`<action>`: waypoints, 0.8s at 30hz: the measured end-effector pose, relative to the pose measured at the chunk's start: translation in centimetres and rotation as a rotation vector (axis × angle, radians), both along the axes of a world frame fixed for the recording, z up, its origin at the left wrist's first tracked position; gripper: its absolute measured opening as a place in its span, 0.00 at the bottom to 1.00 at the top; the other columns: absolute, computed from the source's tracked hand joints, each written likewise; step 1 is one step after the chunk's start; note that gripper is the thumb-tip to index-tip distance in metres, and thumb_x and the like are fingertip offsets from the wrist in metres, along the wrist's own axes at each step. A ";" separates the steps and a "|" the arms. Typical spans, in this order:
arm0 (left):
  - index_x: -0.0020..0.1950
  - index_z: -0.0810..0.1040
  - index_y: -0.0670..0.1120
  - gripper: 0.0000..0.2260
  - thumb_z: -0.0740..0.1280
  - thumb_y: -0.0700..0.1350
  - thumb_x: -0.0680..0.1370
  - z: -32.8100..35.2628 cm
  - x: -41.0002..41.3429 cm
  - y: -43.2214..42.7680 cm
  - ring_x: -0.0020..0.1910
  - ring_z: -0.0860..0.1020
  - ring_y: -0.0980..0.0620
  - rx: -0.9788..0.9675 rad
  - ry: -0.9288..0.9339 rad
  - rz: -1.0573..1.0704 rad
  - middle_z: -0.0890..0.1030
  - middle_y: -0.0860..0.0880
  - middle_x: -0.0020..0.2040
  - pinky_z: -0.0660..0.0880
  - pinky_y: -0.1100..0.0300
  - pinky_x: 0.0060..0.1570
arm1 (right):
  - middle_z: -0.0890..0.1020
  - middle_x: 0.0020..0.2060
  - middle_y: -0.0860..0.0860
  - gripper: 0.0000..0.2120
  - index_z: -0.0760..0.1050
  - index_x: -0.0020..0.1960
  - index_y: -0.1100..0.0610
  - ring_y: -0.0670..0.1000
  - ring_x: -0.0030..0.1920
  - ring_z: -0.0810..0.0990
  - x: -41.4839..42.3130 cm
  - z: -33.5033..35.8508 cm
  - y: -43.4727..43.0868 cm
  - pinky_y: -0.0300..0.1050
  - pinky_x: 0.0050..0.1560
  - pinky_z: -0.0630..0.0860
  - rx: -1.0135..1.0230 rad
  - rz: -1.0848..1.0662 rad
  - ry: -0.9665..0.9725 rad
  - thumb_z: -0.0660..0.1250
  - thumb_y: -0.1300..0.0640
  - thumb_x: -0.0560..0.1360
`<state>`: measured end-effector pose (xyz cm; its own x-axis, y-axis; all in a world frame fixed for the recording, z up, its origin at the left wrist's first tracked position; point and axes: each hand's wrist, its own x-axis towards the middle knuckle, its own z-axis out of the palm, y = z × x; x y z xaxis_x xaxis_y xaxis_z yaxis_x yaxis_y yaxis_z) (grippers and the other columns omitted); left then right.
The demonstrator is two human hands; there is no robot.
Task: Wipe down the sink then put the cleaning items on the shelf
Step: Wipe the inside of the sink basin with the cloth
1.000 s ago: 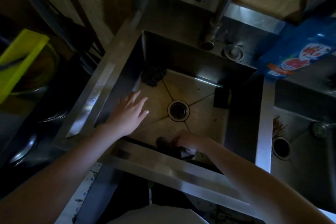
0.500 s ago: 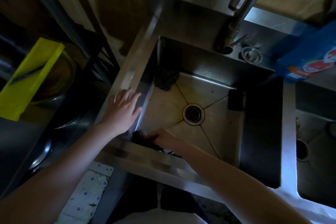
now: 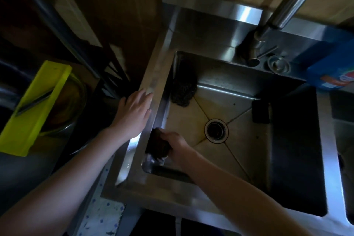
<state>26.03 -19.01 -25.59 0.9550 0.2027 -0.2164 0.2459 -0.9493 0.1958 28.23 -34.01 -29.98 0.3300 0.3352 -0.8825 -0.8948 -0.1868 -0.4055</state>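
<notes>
So, mid-wipe I'd say: right hand (image 3: 177, 146) grips a dark scrubber (image 3: 157, 144) on the sink (image 3: 229, 74) wall at 8 o'clock of the drain (image 3: 216, 130), left hand (image 3: 134, 110) flat on its rim, nothing shelved yet.

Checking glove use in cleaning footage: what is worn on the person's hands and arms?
Nothing visible. The left hand and right hand are ungloved; no sleeve, watch, ring or bracelet shows anywhere in view, though the light is dim.

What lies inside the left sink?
A drain, a dark scourer in the far left corner, a dark sponge by the right wall, and the right hand gripping a dark pad. The hand hides what lies under it.
</notes>
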 end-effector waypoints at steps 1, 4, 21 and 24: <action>0.72 0.61 0.47 0.20 0.57 0.47 0.80 -0.1 0.5 0.3 0.72 0.60 0.44 -0.003 -0.001 -0.003 0.61 0.44 0.73 0.60 0.43 0.64 | 0.78 0.37 0.59 0.14 0.73 0.62 0.66 0.52 0.32 0.74 0.7 -0.1 0.3 0.37 0.26 0.71 -0.004 -0.036 -0.012 0.55 0.65 0.80; 0.72 0.60 0.49 0.20 0.57 0.47 0.80 -0.4 2.3 1.3 0.73 0.58 0.45 -0.025 0.001 -0.011 0.60 0.45 0.74 0.59 0.43 0.66 | 0.76 0.38 0.58 0.12 0.73 0.60 0.64 0.52 0.33 0.74 3.0 -0.3 1.6 0.37 0.25 0.70 0.014 -0.131 -0.058 0.56 0.65 0.80; 0.75 0.55 0.49 0.23 0.54 0.52 0.81 -1.8 11.6 2.8 0.76 0.51 0.47 0.032 0.037 -0.104 0.50 0.48 0.78 0.52 0.41 0.70 | 0.79 0.46 0.60 0.10 0.74 0.57 0.66 0.56 0.43 0.79 14.4 -2.6 6.4 0.48 0.44 0.76 0.126 -0.455 -0.048 0.61 0.63 0.78; 0.76 0.54 0.49 0.24 0.54 0.52 0.81 -2.1 12.6 2.8 0.76 0.49 0.47 0.045 0.048 -0.114 0.49 0.48 0.78 0.49 0.41 0.70 | 0.79 0.58 0.60 0.16 0.72 0.64 0.65 0.60 0.57 0.79 16.6 -2.1 7.2 0.53 0.53 0.76 0.136 -0.473 -0.037 0.61 0.62 0.78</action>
<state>38.63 -16.25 -27.66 0.9610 0.1043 -0.2560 0.1445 -0.9791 0.1433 44.80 -26.82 -32.10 0.5039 0.2529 -0.8259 -0.8534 0.2933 -0.4309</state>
